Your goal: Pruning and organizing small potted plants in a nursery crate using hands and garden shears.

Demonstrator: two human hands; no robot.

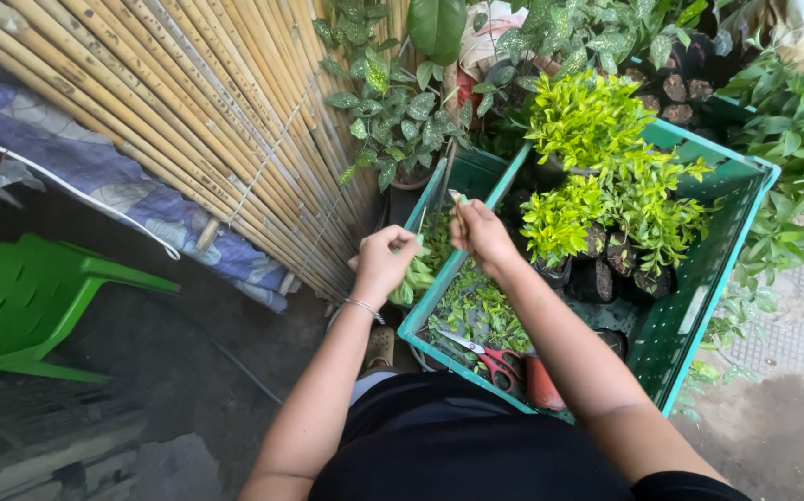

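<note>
Both hands, left (pixel 385 263) and right (pixel 478 230), are pinching a cutting (pixel 458 206) over the crate's (pixel 699 278) near-left corner; trimmings (pixel 476 311) are piling, scissors (pixel 490 355) lying idle.

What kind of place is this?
Likely a small plant nursery or garden corner: a green crate of potted yellow-green seedlings, a bamboo screen, and red-handled scissors among leaf cuttings.
</note>
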